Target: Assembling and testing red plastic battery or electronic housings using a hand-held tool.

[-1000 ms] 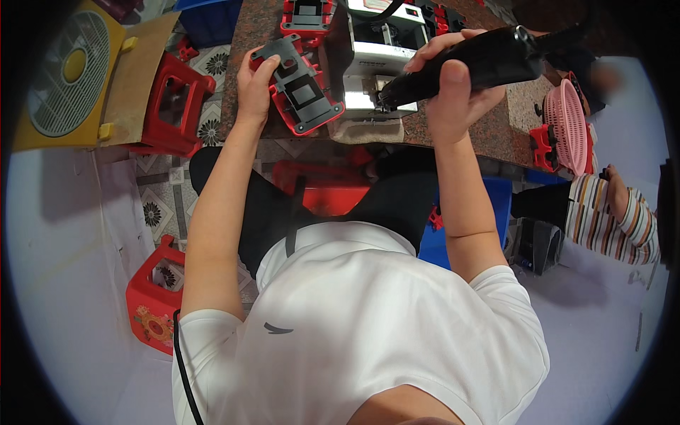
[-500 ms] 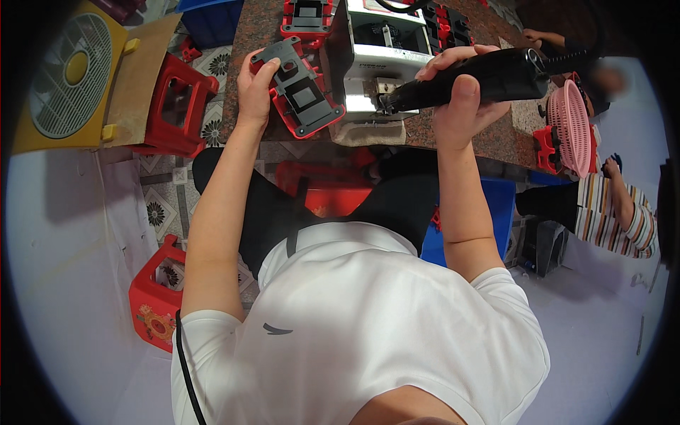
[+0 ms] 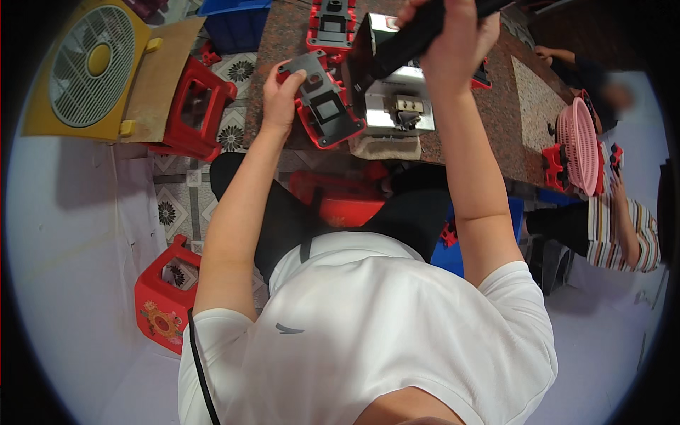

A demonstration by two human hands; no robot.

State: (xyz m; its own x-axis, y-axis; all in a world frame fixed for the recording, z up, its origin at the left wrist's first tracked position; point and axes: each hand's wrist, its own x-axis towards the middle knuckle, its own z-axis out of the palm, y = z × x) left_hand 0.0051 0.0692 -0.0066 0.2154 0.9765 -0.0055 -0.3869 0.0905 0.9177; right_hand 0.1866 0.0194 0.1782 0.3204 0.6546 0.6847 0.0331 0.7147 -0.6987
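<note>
My left hand [image 3: 279, 101] grips the left edge of a red and dark grey plastic housing [image 3: 340, 127], thumb on its top face. The housing lies tilted at the near edge of the table. My right hand [image 3: 453, 53] is wrapped round a black electric screwdriver [image 3: 404, 49], raised above the table and slanting down left. Its tip points toward the housing's upper right side; whether it touches cannot be told. Beside the housing stands a silver metal box [image 3: 379, 110], probably a screw feeder, with a small metal block on its front, partly hidden by the screwdriver and my hand.
Another red and grey housing [image 3: 331, 25] lies farther back on the speckled stone table [image 3: 496, 138]. A pink basket [image 3: 577, 145] stands at the right, with people beyond it. Left are a yellow fan [image 3: 92, 67], red stools [image 3: 202, 106] and a blue bin [image 3: 237, 25].
My right hand has lifted the screwdriver off the metal box's front block and swung it up and left, its tip now toward the housing. My left hand still holds the housing.
</note>
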